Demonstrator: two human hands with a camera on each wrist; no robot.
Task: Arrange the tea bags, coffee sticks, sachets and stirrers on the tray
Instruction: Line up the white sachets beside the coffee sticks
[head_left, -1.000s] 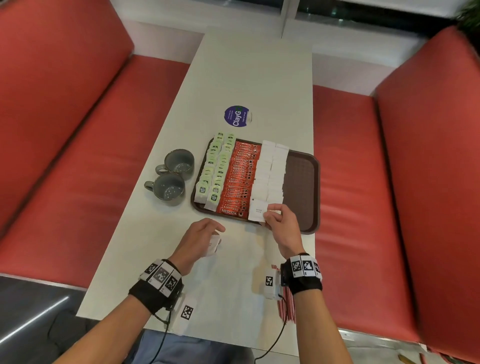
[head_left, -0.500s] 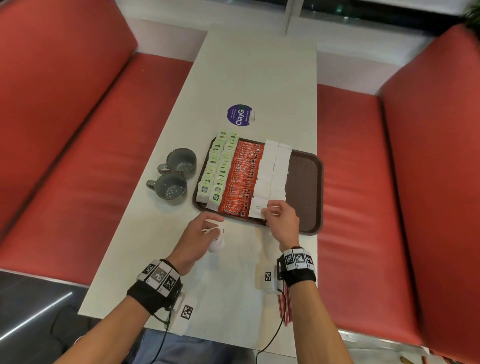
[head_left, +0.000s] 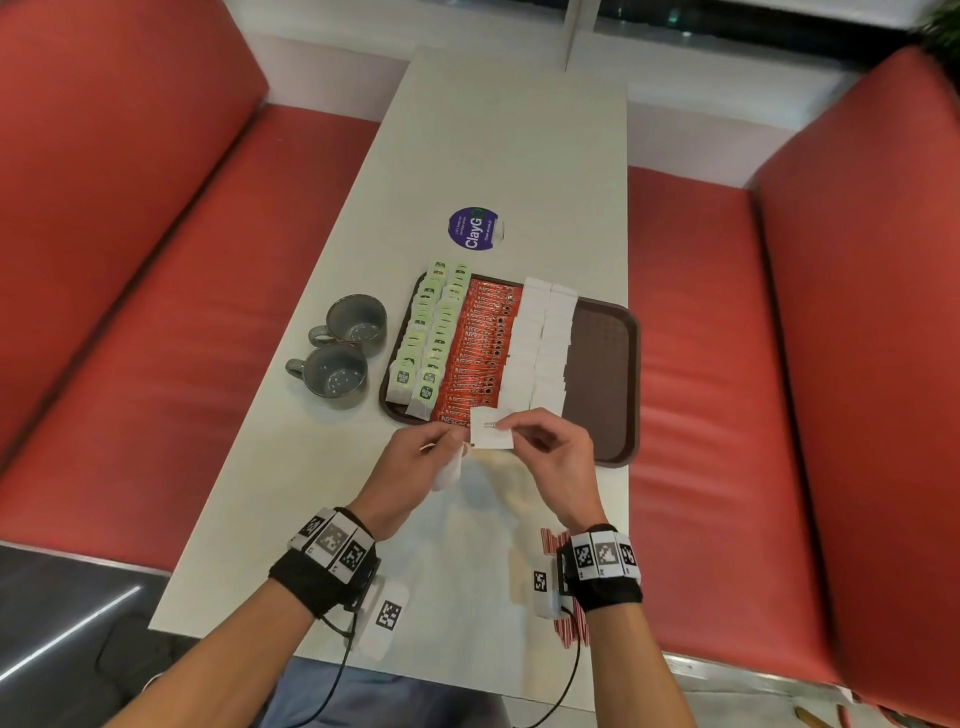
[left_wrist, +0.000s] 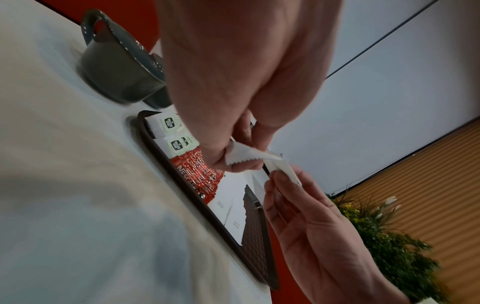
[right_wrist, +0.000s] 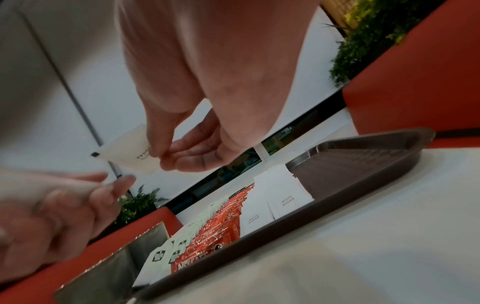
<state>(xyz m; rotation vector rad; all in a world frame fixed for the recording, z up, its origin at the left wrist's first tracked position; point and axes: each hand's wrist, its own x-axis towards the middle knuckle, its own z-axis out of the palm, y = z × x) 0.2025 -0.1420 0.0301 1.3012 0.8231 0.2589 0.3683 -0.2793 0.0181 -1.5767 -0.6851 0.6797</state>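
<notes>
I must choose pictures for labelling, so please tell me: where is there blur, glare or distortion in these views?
Head view: mostly sharp, table edges splay from the wide lens, right border smeared. Left wrist view: near table surface is blurred, tray sharper. Right wrist view: left hand is blurred, sachet washed pale against bright background.

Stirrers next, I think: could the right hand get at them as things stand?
Probably not straight away. The stirrers lie uncovered on the table beside the right wrist, but the right hand is pinching a sugar sachet, which must go down first.
</notes>
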